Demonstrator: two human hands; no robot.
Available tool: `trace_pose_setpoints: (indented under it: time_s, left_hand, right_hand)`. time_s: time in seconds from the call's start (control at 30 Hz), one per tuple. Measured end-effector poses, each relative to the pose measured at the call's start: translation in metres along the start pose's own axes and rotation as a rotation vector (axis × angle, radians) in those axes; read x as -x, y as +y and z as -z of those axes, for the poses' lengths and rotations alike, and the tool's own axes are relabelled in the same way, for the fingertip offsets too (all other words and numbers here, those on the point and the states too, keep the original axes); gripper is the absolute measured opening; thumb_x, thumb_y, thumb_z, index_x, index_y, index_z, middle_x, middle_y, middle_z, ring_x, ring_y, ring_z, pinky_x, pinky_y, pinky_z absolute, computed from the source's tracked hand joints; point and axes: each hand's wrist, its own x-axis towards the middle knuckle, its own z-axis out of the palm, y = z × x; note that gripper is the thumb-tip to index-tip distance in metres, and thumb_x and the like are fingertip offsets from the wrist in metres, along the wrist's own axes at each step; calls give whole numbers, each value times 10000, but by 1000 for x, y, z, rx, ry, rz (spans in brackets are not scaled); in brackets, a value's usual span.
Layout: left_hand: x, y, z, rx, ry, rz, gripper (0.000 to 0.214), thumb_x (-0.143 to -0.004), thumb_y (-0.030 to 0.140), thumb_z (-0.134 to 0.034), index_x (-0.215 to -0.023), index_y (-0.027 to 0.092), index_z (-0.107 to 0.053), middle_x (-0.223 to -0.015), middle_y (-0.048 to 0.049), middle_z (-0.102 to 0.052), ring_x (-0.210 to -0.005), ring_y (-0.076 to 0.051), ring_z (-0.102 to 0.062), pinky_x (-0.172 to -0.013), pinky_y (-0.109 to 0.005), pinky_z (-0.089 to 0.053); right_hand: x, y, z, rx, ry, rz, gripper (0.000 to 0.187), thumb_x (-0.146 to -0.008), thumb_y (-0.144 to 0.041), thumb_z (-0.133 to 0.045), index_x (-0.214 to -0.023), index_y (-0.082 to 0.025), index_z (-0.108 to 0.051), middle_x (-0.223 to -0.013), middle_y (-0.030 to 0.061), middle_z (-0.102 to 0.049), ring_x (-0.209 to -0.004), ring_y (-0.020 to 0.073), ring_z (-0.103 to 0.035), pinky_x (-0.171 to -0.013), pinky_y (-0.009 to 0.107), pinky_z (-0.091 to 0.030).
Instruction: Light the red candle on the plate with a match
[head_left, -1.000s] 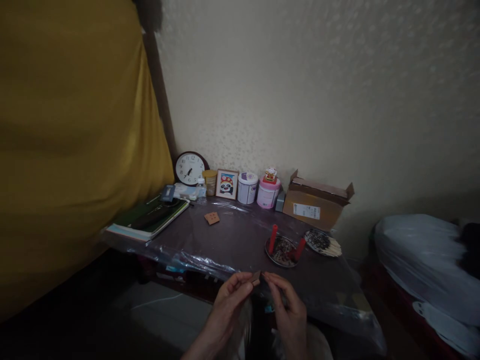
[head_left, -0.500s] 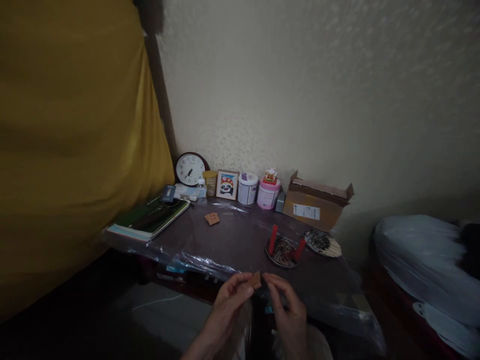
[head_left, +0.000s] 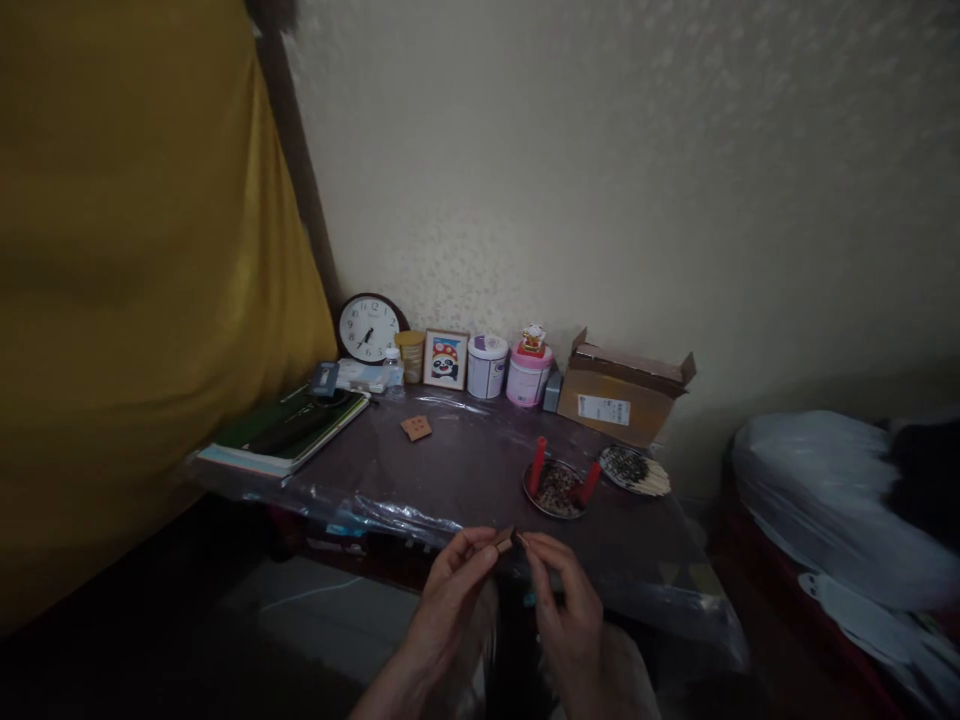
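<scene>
My left hand (head_left: 454, 590) pinches a small flat brown piece (head_left: 504, 544) with a dark edge between thumb and fingers, just off the table's front edge. My right hand (head_left: 566, 600) is closed in a pinch, its fingertips against or very near the dark edge; what they hold is too small to make out. Beyond the hands, a round dish (head_left: 556, 490) holds dark speckled bits and two red candle-like sticks (head_left: 538, 466). To its right, a plate (head_left: 634, 470) bears many pale sticks with dark heads, like matches. A brown square with dark dots (head_left: 416, 428) lies on the table.
Plastic film covers the dark table (head_left: 457, 455). Along the wall stand a clock (head_left: 369, 328), a panda picture frame (head_left: 446, 360), a white tin (head_left: 487, 367), a pink tin (head_left: 529, 377) and a cardboard box (head_left: 622, 395). Books (head_left: 289, 430) lie at left; a yellow curtain (head_left: 142, 300) hangs there.
The view has shifted slightly, so the table things appear a little higher and further left. The brown piece in my left hand has tilted and now shows more edge-on.
</scene>
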Motion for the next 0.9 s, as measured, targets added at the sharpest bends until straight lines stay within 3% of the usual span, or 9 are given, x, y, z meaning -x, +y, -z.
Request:
trace_pose_setpoints:
  time_s: [0.27,0.4,0.5,0.6,0.9]
  left_hand:
    - [-6,-2,-2,43,68,-4,191,-678,206,-723,-849,166,-650,-817,-47,-715,-821,-159,-636,-846,-293,-419]
    - [-4,1,-6,25,23,-31,205,-686,223,-716,-872,167,-650,-843,-54,-710,-832,-170,-635,-822,-295,-429]
    - [-3,1,-4,-12,9,-53,198,-706,235,-699,-886,166,-653,-885,-63,-711,-875,-171,-628,-853,-291,-412]
    - [-6,-2,1,-17,23,-51,177,-714,237,-693,-875,174,-656,-873,-50,-714,-874,-156,-626,-856,-274,-404]
    - [-2,-1,-2,9,41,-11,164,-695,230,-708,-841,180,-651,-850,-35,-706,-865,-150,-621,-855,-266,-402]
  right_hand:
    - [-5,-24,15,86,69,73,169,-878,-218,-482,-938,-253,-636,-931,30,-694,-859,160,-651,-781,295,-527]
    - [-6,9,2,151,-14,151,175,-868,-249,-488,-893,-230,-660,-864,38,-713,-805,177,-663,-752,308,-525]
    - [-9,39,-3,180,100,-41,232,-882,-308,-454,-868,-205,-662,-868,54,-711,-820,190,-663,-753,321,-517]
    - [-13,43,3,135,171,-187,236,-858,-366,-488,-859,-204,-659,-887,52,-707,-846,199,-655,-777,328,-504]
    - [-21,26,8,-19,326,-192,158,-775,-348,-595,-779,-203,-657,-873,59,-680,-842,210,-637,-779,354,-498]
